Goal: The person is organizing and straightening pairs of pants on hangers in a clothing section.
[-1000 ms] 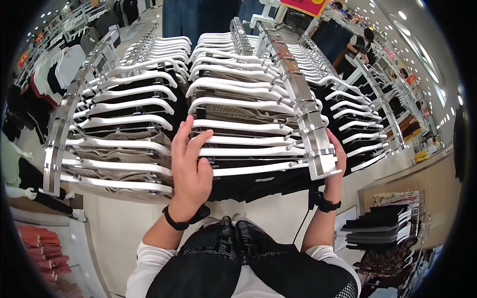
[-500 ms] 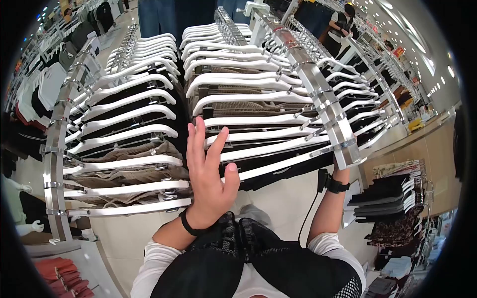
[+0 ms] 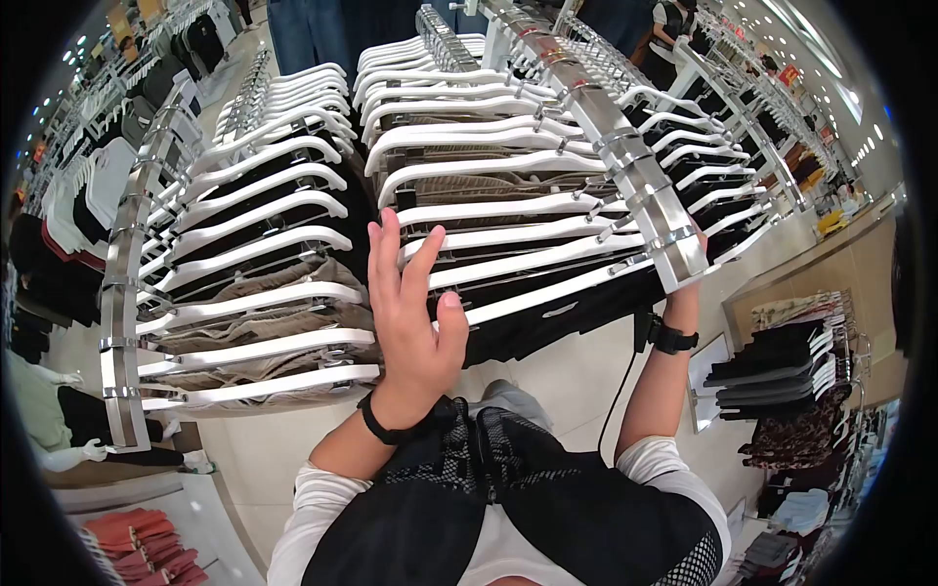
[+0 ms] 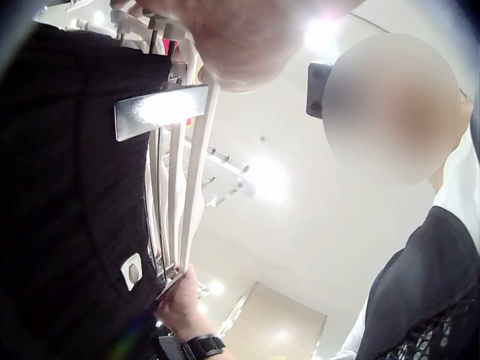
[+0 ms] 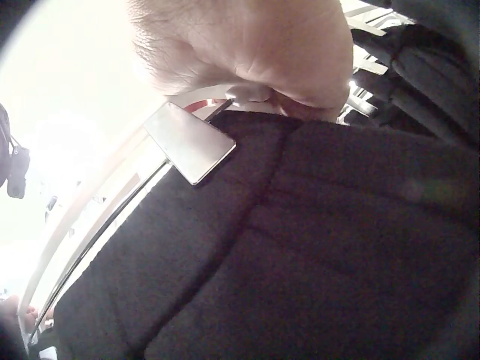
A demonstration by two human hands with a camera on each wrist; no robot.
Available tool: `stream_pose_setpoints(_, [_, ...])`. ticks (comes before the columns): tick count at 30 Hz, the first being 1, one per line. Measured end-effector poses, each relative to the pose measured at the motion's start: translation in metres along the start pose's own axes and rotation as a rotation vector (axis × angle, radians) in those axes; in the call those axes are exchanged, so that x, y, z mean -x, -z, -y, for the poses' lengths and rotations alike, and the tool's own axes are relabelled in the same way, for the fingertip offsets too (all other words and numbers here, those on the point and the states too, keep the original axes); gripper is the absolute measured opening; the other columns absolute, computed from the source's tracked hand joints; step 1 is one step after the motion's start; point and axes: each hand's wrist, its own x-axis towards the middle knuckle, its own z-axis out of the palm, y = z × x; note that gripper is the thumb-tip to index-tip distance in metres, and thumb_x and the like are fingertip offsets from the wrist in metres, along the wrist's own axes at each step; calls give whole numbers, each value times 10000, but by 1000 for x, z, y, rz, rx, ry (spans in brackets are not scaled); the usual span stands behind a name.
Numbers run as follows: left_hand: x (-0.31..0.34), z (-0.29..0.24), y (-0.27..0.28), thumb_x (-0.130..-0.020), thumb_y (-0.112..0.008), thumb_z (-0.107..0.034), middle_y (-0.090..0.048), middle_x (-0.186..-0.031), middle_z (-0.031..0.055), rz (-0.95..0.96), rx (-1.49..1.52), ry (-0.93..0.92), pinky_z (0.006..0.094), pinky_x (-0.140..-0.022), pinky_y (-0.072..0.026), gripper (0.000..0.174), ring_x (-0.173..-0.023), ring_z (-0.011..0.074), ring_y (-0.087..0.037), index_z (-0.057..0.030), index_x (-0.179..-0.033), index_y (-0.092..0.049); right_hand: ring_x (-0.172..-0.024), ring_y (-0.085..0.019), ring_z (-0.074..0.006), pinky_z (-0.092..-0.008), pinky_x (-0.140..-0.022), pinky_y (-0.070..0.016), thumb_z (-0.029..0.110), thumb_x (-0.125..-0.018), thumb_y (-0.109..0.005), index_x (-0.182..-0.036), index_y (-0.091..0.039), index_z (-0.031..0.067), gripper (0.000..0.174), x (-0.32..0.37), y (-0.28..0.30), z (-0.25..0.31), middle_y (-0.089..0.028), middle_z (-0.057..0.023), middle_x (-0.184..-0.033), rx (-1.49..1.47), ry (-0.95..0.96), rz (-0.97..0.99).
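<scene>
My left hand point(image 3: 415, 332) stands upright with fingers spread and straight, touching the left ends of the front white hangers point(image 3: 562, 295) in the middle row. My right hand point(image 3: 687, 298) is at the right ends of the same hangers, its upper part partly hidden behind the chrome rail point(image 3: 640, 190). Black trousers point(image 4: 75, 187) hang from the front hanger by metal clips point(image 4: 161, 112). In the right wrist view, the heel of the right hand point(image 5: 255, 45) is just above a clip point(image 5: 191, 142). Taupe corduroy trousers point(image 3: 469, 186) hang farther back.
To the left, another row holds taupe trousers point(image 3: 254, 317) on a second chrome rail point(image 3: 122, 293). A mannequin's hand point(image 3: 93, 449) shows at lower left, near folded coral clothes point(image 3: 147, 547). Dark garments point(image 3: 767, 366) hang at right. Another person point(image 3: 667, 29) stands behind.
Over the last second the rack's front shifted in view, the middle rail rightward. The left hand moved right along with the hanger ends, and the right hand's fingers became more hidden by the rail.
</scene>
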Motion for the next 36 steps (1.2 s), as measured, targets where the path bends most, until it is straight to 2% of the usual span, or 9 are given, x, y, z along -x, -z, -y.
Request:
stream_pose_setpoints(8, [-1,0,-2,-931,-496,-170,-338,-1624,309,-31,1,6,576,-1218,-256,525,-1490,539,-316,-7,-1422,-583,-1087,-686,-232,-331,-978,-519,410,-954,-416,-1383,-592,-124,708,-7,-3,-7,-708,-203,-1237,-211,-50,28])
stream_pose_setpoints(11, [-1,-2,-3,-963,-458,-191,-362,-1613,308,-42,-7,30,560,-1220,-264,508,-1491,522,-331,7,-1411,-592,-1089,-677,-219,-321,-998,-493,384,-971,-402,-1381,-600,-113,674,-5,-8,1,-714,-178,-1223,-167,42,52])
stream_pose_setpoints(16, [-2,-14,-4,-940,-407,-109,-423,-1583,295,-86,-44,79,503,-1220,-291,510,-1489,462,-378,21,-1386,-617,-1088,-647,-202,-326,-998,-472,434,-1014,-408,-1374,-624,-66,654,-5,-5,1,-706,-144,-1180,-146,84,140])
stream_pose_setpoints(19, [0,-21,-7,-967,-389,-103,-448,-1567,288,-150,-120,138,496,-1209,-308,490,-1460,441,-423,19,-1380,-625,-1134,-628,-207,-333,-1028,-451,447,-1043,-419,-1381,-615,-60,640,-7,-2,6,-689,-145,-1224,-130,113,216])
stream_pose_setpoints(24, [8,-56,-27,-980,-443,-103,-553,-1501,206,-234,-585,113,524,-1192,-301,440,-1432,431,-448,-10,-1361,-642,-1244,-585,-226,-359,-1105,-409,602,-1076,-349,-1444,-552,-47,774,-14,16,8,-628,-154,-1355,16,235,395])
stream_pose_setpoints(27, [20,-74,-49,-986,-492,-131,-573,-1500,132,-257,-733,81,566,-1215,-222,418,-1453,398,-418,-66,-1365,-656,-1344,-546,-331,-418,-1133,-406,661,-1062,-346,-1430,-594,-5,800,-17,24,5,-545,-221,-1469,48,431,397])
stream_pose_setpoints(28, [25,-79,-57,-990,-498,-146,-572,-1503,123,-238,-768,66,569,-1217,-214,423,-1453,394,-417,-74,-1377,-651,-1365,-532,-356,-430,-1136,-406,731,-1028,-334,-1439,-595,17,864,-16,27,7,-512,-235,-1502,68,412,430])
stream_pose_setpoints(31, [35,-82,-72,-1023,-505,-231,-558,-1517,100,-245,-847,46,558,-1221,-209,443,-1425,348,-441,-103,-1432,-618,-1365,-523,-364,-433,-1137,-400,701,-1015,-438,-1439,-594,21,817,-16,32,1,-505,-248,-1498,63,483,490])
stream_pose_setpoints(36, [38,-75,-75,-1045,-490,-256,-573,-1496,85,-275,-845,33,544,-1213,-231,427,-1397,324,-465,-126,-1431,-618,-1376,-505,-374,-441,-1148,-381,662,-1028,-458,-1441,-587,30,766,-15,33,-3,-489,-256,-1499,-29,458,531])
